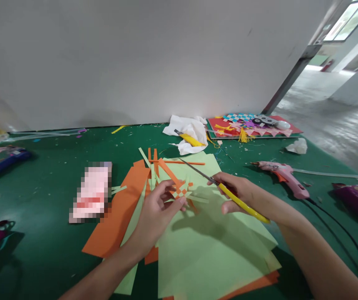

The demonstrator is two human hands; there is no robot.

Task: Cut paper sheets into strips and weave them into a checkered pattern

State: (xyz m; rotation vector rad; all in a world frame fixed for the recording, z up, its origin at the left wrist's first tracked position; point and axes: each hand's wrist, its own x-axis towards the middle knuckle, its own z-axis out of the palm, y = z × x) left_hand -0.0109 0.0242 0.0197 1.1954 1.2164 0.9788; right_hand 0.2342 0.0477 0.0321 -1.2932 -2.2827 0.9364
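Note:
My left hand (163, 208) pinches a small woven piece of orange and pale green paper strips (180, 192), its loose strip ends sticking out to several sides. Yellow-handled scissors (244, 205) are in my right hand (237, 189), their blades pointing up and left beyond the woven piece without visibly touching it. Beneath both hands lie pale green paper sheets (216, 250), with orange paper (119, 212) to their left. Cut orange and green strips (154, 160) lie just past my left hand.
A pink glue gun (287, 177) with its cord lies at right, near a purple object (356, 202). Behind the sheets, a yellow utility knife (191, 139) rests on white tissue (179, 125). A red board (219, 129) carries paper crafts. A blurred-out pink object (93, 191) is at left.

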